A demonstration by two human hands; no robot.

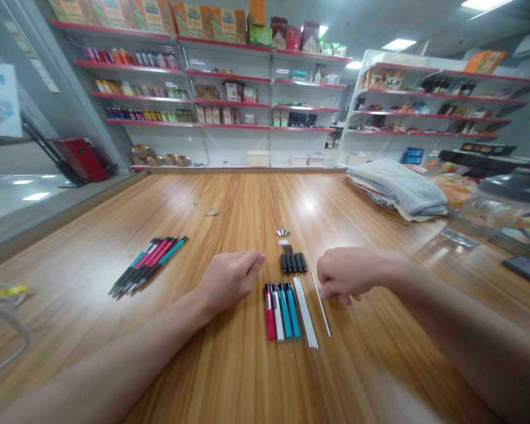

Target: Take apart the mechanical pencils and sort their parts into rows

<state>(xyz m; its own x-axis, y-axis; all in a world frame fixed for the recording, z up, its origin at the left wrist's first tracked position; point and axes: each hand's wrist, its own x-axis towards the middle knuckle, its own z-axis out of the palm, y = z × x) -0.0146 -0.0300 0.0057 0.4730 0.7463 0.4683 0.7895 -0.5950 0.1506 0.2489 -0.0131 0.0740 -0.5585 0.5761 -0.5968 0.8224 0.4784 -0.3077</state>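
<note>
My left hand (229, 277) rests on the wooden table (229, 365), its fingers curled together with nothing visible in them. My right hand (344, 274) is also curled, its fingertips down at the top end of a single white refill (321, 304). Between the hands lie several pen barrels (282, 309) in red, white and blue. Next to them is a bunch of white refills (305, 320). A row of black pen grips (293, 262) sits just beyond, with small metal tips and springs (283, 237) farther back. A fan of assembled pens (148, 265) lies to the left.
A small ring (211, 211) and a tiny metal piece (195, 202) lie farther back. Folded striped cloth (400, 188) and a clear jar with a dark lid (497, 206) stand at the right. White cable (2, 318) curls at the left edge. Store shelves (229, 88) line the back.
</note>
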